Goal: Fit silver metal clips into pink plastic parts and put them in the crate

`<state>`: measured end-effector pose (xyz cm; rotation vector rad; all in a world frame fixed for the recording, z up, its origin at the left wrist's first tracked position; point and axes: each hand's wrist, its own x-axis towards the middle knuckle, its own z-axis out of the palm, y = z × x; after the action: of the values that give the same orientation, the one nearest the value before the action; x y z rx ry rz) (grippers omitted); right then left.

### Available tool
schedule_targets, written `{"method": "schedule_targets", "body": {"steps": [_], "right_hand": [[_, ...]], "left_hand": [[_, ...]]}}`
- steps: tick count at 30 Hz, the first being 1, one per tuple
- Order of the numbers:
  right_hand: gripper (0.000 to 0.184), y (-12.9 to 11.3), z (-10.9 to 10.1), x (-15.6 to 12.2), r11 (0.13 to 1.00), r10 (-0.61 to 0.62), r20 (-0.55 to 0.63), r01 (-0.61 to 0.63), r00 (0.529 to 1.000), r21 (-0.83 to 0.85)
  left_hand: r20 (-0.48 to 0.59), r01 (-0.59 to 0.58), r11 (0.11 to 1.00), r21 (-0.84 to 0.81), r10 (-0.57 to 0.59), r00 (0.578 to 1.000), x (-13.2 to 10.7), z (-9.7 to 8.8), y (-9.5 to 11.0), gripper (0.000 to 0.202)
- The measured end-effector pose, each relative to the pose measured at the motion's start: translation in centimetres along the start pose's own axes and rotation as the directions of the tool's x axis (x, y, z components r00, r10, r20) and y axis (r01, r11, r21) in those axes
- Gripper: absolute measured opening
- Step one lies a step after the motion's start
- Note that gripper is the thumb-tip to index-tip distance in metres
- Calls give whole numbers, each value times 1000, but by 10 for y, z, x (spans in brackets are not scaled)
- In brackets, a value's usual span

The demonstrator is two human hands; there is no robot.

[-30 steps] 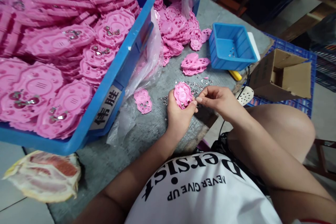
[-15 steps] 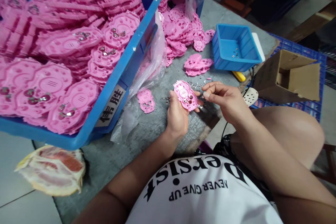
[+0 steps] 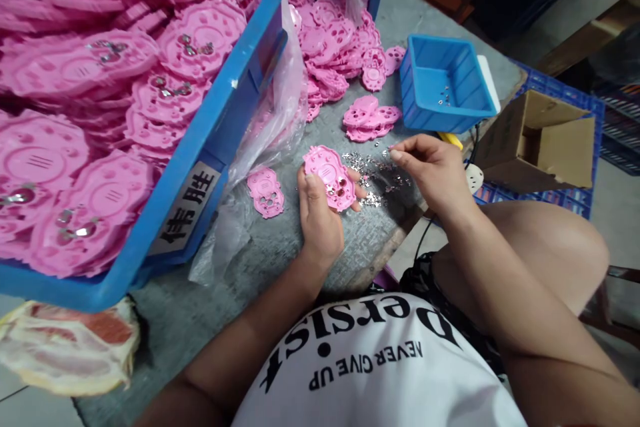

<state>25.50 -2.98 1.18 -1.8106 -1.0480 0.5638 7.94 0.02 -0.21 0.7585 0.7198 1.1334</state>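
Observation:
My left hand [image 3: 323,213] grips a pink plastic plate [image 3: 327,170] with scalloped edges and round holes, tilted up above the table, thumb on its face. A few bits of metal show in its lower holes. To the right, my right hand [image 3: 433,167] has thumb and forefinger pinched together; a tiny pink speck shows at the tips, too small to name. Beneath and between the hands lie scattered small metal parts [image 3: 373,197]. A single pink plate [image 3: 265,192] rests flat left of my left hand, and a small stack of pink plates [image 3: 370,119] lies beyond.
A large blue crate [image 3: 215,120] full of pink plates with metal pieces stands on the left. Behind are a heap of plates [image 3: 330,40] and plastic film [image 3: 260,147]. A small blue bin [image 3: 450,117], a cardboard box [image 3: 505,153] and a cut pomelo [image 3: 70,347] are around.
My right hand has moved away from the plate, off to the right over the metal parts. My left hand still holds the plate. The view has shifted slightly.

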Motion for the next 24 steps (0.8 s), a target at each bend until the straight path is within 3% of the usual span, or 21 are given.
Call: {"method": "schedule_targets", "body": {"steps": [4,5,7,8,10,11,12,13,14,16,18,21,24], "right_hand": [[26,1,-16,-7,998,42,-37,-44,998,-46],[28,1,-17,-10,998,56,11,-56,998,-33],[34,-2,-17,-17,992,111,232,-123,966,35],[37,-3,-15,-20,981,139,380,-180,915,73],[43,-5,-10,-26,943,167,630,-309,759,122],[46,-4,-7,-28,923,168,697,-360,697,139],[48,-3,-3,-28,906,165,723,-393,671,158],[48,-1,0,-28,896,163,714,-406,681,182],[46,1,3,-26,894,162,674,-396,721,210],[38,4,7,-22,917,146,526,-314,838,247],[27,6,10,-16,948,108,384,-211,917,238],[17,8,11,-10,981,32,289,-86,957,176],[20,10,13,-10,990,-127,217,138,968,-37]], "left_hand": [[-31,-13,999,35,14,999,2,-2,0,51],[-41,-19,999,43,21,999,3,-2,0,48],[-66,-42,998,57,45,997,5,-4,0,44],[-84,-50,996,68,56,995,7,-4,0,42],[-124,-60,994,91,71,990,10,-6,0,41],[-139,-61,994,95,74,988,11,-6,0,40],[-148,-58,994,91,71,987,12,-6,0,40],[-152,-50,996,80,62,986,13,-6,0,40],[-153,-39,997,66,49,987,13,-7,0,39],[-156,-9,999,49,16,988,14,-7,-1,39],[-160,12,998,57,-3,987,16,-9,-2,40],[-169,-27,995,91,42,985,20,-12,-3,40],[-184,-72,989,131,95,978,26,-17,-4,39]]}}
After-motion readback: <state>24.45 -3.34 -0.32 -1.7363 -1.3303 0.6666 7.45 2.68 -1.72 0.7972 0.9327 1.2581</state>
